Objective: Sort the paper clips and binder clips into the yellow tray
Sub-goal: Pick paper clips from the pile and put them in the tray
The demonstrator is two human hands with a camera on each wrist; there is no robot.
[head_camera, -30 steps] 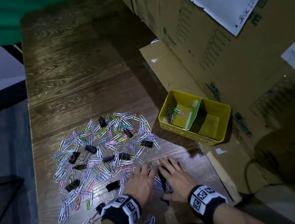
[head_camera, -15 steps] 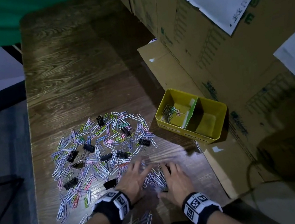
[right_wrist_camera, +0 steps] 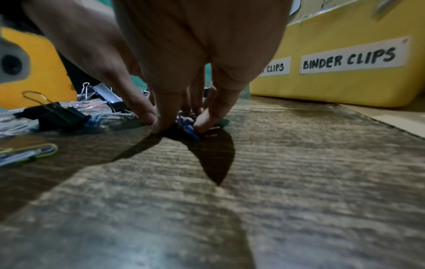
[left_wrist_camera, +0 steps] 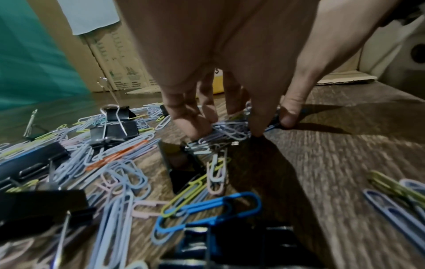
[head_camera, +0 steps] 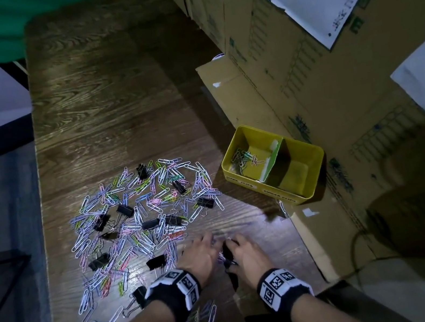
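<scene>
A spread of coloured paper clips [head_camera: 142,218] mixed with black binder clips [head_camera: 150,224] covers the wooden table's near left part. The yellow tray [head_camera: 314,149] stands to the right, split by a green divider [head_camera: 271,163]. Its left compartment holds a few paper clips [head_camera: 243,156]; the right one looks bare. My left hand [head_camera: 206,247] and right hand [head_camera: 237,244] meet at the table's front. In the left wrist view my left hand [left_wrist_camera: 234,125] pinches a bunch of paper clips [left_wrist_camera: 226,127] against the table. The right hand [right_wrist_camera: 177,123] pinches clips [right_wrist_camera: 187,127] too.
Cardboard boxes [head_camera: 302,65] wall the table's right side behind the tray, whose wall [right_wrist_camera: 333,87] bears a "BINDER CLIPS" label [right_wrist_camera: 349,58]. A flat cardboard sheet [head_camera: 329,236] lies under and in front of the tray. The table's left edge [head_camera: 40,191] drops to the floor.
Both hands lay flat with spread fingers on the clips; now their fingers have drawn together and curled round a small bunch between them, slightly nearer to me.
</scene>
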